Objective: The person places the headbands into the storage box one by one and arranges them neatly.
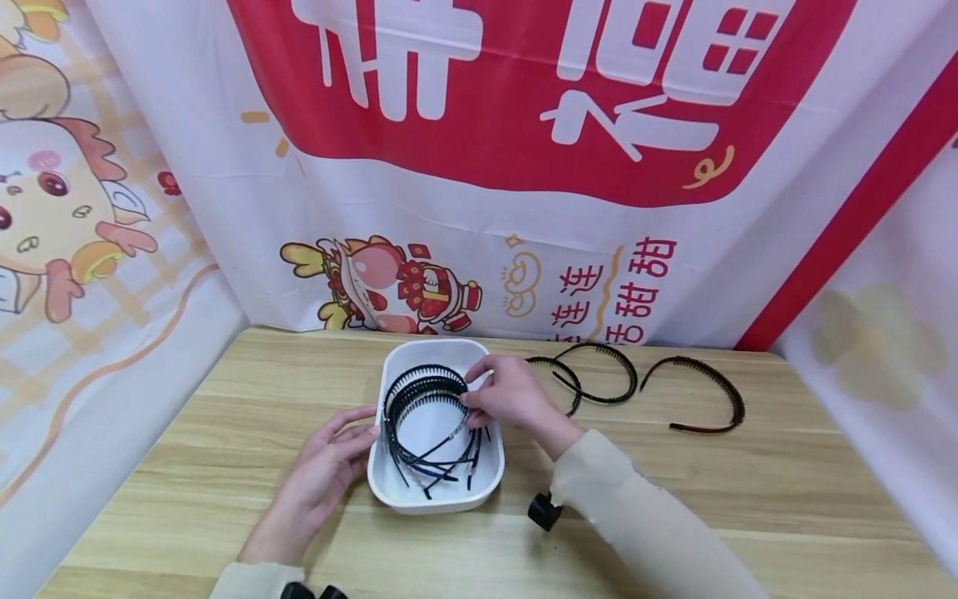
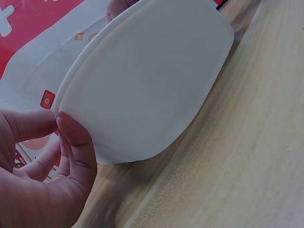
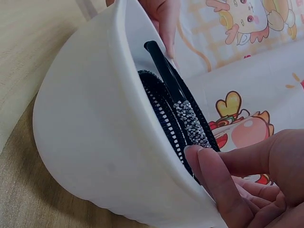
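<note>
Pinching a curved, silver-glittered black headband (image 3: 191,124) inside a smooth white rounded-rectangular box (image 3: 85,118), the right hand (image 1: 507,391) slants its long axis toward the box's near left; the left hand (image 1: 329,459), relaxed, touches the left rim.

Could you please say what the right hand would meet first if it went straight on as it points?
Probably the black headbands inside the white tub, though the depth is unclear.

We see a wood-grained table (image 1: 748,499), backed by a white cloth (image 1: 486,212) bearing a large red patch (image 1: 509,116) with white characters (image 1: 666,133), and below it a cartoon figure (image 1: 374,287) and red writing (image 1: 647,299). A bigger cartoon creature (image 1: 60,200) shows at our left; a red stripe (image 1: 846,233) slants down our right.
</note>
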A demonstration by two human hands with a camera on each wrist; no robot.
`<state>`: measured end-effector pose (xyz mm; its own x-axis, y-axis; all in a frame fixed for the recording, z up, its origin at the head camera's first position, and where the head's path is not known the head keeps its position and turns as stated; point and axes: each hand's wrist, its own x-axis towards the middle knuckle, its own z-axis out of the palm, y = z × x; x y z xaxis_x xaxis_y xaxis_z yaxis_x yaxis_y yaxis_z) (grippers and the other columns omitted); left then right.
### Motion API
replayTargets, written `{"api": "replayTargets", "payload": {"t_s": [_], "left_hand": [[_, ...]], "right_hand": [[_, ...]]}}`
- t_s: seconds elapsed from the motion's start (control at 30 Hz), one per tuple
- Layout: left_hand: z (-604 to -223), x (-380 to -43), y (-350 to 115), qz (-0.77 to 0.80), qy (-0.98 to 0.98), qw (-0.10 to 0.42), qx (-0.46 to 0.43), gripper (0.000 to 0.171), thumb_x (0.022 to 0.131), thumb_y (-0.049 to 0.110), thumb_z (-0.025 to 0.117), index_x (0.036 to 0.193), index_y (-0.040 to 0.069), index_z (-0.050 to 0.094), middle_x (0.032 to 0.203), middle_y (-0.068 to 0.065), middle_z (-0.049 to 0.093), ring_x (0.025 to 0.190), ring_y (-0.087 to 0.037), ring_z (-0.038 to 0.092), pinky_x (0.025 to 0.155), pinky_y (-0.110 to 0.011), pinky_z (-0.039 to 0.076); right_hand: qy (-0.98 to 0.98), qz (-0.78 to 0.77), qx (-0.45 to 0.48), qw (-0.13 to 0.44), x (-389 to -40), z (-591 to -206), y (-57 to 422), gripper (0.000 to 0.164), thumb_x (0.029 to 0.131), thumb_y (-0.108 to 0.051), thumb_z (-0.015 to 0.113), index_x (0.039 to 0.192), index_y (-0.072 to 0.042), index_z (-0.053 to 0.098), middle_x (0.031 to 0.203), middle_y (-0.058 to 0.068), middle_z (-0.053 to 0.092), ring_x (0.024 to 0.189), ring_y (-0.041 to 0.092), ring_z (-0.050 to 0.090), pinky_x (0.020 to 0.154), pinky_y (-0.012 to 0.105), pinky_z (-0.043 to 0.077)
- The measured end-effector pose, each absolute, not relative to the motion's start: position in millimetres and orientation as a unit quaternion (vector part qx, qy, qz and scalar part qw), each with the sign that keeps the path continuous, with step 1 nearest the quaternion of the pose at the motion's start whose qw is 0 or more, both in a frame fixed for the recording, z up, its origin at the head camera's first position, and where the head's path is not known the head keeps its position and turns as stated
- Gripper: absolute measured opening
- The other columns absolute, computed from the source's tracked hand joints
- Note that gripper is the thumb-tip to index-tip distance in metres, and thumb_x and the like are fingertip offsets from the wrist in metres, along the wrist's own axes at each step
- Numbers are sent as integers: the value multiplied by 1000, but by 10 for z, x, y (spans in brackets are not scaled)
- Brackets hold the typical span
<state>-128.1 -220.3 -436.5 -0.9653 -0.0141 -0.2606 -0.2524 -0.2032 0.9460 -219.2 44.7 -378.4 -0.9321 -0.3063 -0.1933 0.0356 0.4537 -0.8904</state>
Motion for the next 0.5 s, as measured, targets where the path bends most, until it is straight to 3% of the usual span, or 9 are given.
{"api": "replayTargets", "payload": {"t_s": [0.33,0.5], "left_hand": [[-4370,-1273,-2209,768,627,78,-106,40,104,6,65,142,11,57,106,8,78,99,-10,71,91,-27,59],[-4363,-1270,-2205,766,629,79,-109,42,103,7,66,143,11,56,106,8,77,100,-10,70,91,-27,59]], "right_hand": [[870,-459,-97,151,-2197,-3788,382,28,93,-1,79,118,5,68,75,14,74,58,20,77,62,35,66],[891,-421,-101,137,-2185,-3766,347,22,95,-1,78,113,6,69,76,13,72,56,18,76,60,30,65]]}}
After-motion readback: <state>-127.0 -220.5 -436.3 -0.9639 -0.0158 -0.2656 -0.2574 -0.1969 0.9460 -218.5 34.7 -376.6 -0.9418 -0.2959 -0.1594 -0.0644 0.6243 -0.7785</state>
